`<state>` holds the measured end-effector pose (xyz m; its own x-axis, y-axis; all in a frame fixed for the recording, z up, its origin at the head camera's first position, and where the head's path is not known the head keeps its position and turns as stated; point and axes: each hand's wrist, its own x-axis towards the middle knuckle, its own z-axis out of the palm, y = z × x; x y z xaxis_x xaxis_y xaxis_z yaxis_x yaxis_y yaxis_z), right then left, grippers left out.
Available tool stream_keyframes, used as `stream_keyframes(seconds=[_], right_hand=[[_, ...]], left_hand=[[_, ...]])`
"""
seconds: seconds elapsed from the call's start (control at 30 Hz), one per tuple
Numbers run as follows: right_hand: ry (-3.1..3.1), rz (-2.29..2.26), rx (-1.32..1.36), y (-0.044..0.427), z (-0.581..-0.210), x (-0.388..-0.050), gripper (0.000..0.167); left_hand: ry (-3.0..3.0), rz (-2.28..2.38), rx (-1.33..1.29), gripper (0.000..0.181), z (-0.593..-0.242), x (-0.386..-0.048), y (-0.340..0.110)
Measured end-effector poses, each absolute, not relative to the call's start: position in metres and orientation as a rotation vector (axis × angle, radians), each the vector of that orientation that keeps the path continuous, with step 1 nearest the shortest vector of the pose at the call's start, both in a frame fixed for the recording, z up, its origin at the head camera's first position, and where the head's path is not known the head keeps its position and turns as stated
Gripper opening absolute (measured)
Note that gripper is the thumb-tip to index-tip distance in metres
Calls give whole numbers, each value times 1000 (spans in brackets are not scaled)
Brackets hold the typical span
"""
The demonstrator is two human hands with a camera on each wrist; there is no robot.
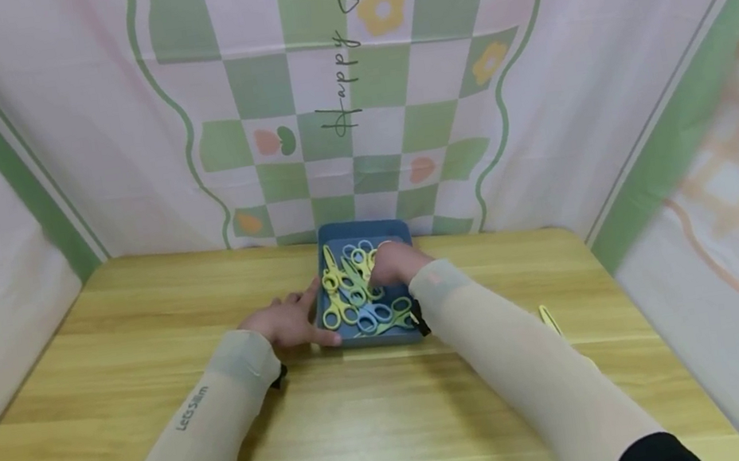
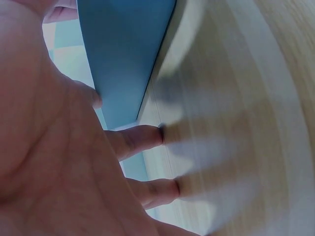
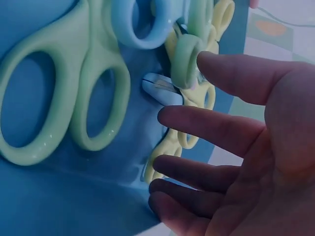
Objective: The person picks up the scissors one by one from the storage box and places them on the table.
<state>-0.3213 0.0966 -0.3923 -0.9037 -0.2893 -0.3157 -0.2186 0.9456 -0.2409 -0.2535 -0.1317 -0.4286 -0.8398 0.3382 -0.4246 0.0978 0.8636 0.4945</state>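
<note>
Nearest, two forearms are covered by pale sleeves point(image 1: 194, 452), the left one printed with dark lettering, and are stretched over a wood-grain table point(image 1: 388, 437). Beside the right sleeve, a yellow object point(image 1: 549, 320) is partly hidden. Farther in, the left hand point(image 1: 288, 322) is set against the left side of a blue tray point(image 1: 376, 340); its fingers are spread apart and nothing is clasped. Inside the tray, near the table's far edge, several scissors point(image 1: 393, 322) are piled: blue and green handles are seen at the near end, yellow ones along the left, and more loops beyond. The right hand point(image 1: 394, 261) is held over the tray's right part, its thumb and fairly straight fingers apart; whether the green loop point(image 3: 182, 73) by the thumb is touched cannot be told. Behind everything, a cloth backdrop point(image 1: 316, 78) is patterned with green checks, flowers and sideways lettering.
</note>
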Motion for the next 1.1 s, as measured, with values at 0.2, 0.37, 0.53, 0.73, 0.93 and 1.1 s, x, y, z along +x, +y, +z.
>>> stream_keyframes(seconds=[0.2, 0.37, 0.53, 0.73, 0.93, 1.1], right_hand=[[2754, -253, -362, 95, -392, -318, 23], [2756, -230, -363, 93, -391, -317, 23], [2744, -191, -352, 92, -393, -317, 21], [2729, -171, -353, 92, -394, -318, 22], [2708, -114, -406, 92, -394, -317, 19], [2678, -135, -385, 92, -393, -317, 19]], left_hand=[[2515, 634, 334, 125, -423, -252, -131], [2512, 599, 307, 125, -431, -260, -130], [2512, 603, 302, 126, -435, -264, -130], [2509, 609, 296, 127, -433, -259, -131], [2500, 645, 289, 127, -428, -253, -131], [2498, 641, 274, 129, -432, -256, -131]])
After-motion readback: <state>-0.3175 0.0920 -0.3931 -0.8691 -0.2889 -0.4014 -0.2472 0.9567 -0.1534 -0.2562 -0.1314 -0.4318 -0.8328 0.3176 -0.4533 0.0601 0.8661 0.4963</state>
